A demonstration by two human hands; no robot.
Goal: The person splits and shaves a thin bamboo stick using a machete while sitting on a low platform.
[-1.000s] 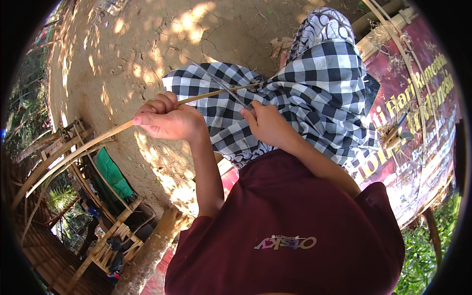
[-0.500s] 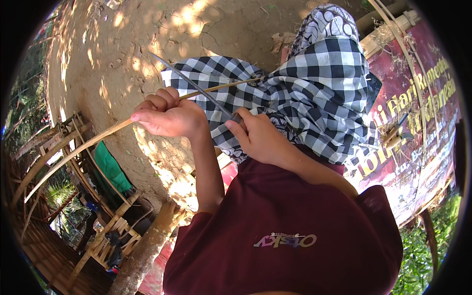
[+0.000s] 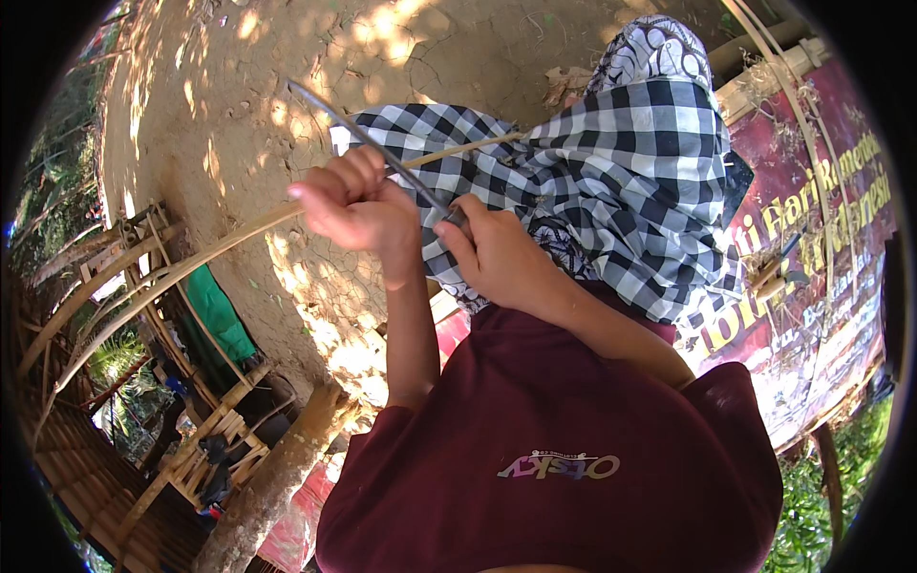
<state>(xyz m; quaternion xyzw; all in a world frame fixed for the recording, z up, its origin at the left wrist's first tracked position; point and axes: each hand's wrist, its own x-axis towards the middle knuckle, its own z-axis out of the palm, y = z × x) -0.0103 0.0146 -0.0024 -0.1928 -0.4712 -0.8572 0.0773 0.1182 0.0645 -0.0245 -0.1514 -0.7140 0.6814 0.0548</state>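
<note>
My left hand [image 3: 351, 202] is closed around a long thin bamboo strip [image 3: 205, 250], which bends from the left side across to my lap. My right hand [image 3: 499, 256] sits just right of it, gripping the handle of a knife. The knife's grey blade [image 3: 355, 129] points up and to the left, past my left knuckles, lying along the strip. Both hands hover over my black-and-white checked cloth [image 3: 611, 162], which covers my lap. My maroon shirt [image 3: 573, 430] fills the lower part of the view.
Cracked dry earth [image 3: 315, 57] lies beyond my hands. Bamboo frames and poles [image 3: 143, 286] stand at the left, with a green cloth [image 3: 215, 310] and a wooden post [image 3: 277, 477]. A red printed banner [image 3: 821, 239] lies at the right.
The knife blade has slid up and to the left along the strip, past my left hand. My right hand has closed in toward the left one.
</note>
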